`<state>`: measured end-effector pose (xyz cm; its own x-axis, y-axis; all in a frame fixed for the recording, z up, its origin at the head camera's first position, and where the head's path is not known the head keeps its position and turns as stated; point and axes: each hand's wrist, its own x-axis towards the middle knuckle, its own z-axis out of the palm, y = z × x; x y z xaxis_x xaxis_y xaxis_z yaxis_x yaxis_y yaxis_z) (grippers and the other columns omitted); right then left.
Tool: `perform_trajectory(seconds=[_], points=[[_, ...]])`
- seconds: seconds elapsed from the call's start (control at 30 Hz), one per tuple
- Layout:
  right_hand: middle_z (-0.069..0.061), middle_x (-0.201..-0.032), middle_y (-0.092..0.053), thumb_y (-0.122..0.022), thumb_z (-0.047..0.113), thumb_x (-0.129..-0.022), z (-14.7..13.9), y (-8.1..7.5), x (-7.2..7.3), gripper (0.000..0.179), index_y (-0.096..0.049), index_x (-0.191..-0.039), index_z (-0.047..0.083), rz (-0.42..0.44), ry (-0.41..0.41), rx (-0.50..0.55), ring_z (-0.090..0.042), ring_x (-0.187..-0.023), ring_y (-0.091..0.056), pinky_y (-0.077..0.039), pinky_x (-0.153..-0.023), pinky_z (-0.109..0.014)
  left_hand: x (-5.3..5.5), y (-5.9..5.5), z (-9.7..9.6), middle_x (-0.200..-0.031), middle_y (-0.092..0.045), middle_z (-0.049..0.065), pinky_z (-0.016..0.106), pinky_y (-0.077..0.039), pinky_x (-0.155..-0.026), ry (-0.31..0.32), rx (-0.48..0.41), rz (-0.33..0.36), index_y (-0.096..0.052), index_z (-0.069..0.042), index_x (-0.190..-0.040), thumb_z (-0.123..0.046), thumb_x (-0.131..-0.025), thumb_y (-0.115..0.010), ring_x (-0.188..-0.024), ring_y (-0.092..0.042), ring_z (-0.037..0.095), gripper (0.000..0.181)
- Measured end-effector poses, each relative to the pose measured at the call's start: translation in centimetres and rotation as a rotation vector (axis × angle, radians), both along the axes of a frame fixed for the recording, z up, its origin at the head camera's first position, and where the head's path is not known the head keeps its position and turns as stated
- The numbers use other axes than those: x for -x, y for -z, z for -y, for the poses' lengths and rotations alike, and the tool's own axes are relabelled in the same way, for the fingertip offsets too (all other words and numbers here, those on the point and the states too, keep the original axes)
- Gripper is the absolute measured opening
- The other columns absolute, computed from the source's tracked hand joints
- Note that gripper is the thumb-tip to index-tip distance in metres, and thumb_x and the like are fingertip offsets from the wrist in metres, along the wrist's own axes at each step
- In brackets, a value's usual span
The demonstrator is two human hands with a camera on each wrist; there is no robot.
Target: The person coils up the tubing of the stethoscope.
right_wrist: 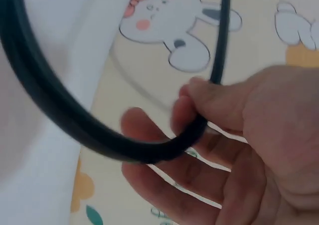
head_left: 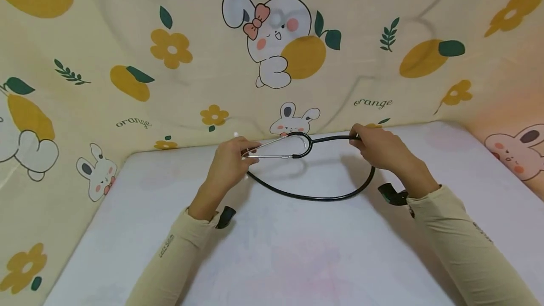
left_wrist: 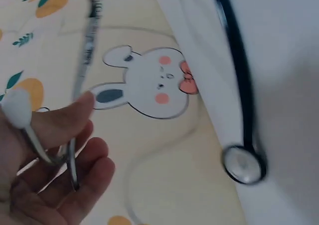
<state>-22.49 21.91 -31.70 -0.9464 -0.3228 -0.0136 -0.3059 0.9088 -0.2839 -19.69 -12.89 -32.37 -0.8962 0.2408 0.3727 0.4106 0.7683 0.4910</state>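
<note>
A stethoscope with black tubing (head_left: pixel 323 198) and silver ear tubes (head_left: pixel 272 157) stretches between both hands. My left hand (head_left: pixel 229 160) pinches the ear tubes near their earpiece ends; a white ear tip (left_wrist: pixel 17 109) sticks out beside the thumb in the left wrist view. My right hand (head_left: pixel 378 148) pinches the black tubing past the Y-joint, and from there the tube loops down and back left. In the left wrist view the round chest piece (left_wrist: pixel 243 164) hangs at the tube's end. The left hand mostly hides that end in the head view.
A white table surface (head_left: pixel 297 249) lies below the hands. Behind it rises a cream cloth (head_left: pixel 191 89) printed with rabbits and oranges. Black wrist devices (head_left: pixel 226 217) show beneath both cuffs.
</note>
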Motion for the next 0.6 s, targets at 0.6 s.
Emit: perform_trajectory(seconds=[0.6], points=[[-0.006, -0.108, -0.060, -0.063, 0.009, -0.097, 0.7, -1.0, -0.1, 0.018, -0.064, -0.114, 0.006, -0.327, -0.146, 0.417, -0.016, -0.100, -0.052, -0.044, -0.088, -0.036, 0.5, 1.1, 0.2, -0.096, -0.076, 0.010, 0.033, -0.058, -0.081, 0.070, 0.070, -0.237, -0.077, -0.004, -0.106, -0.005, -0.081, -0.079, -0.090, -0.070, 0.025, 0.025]])
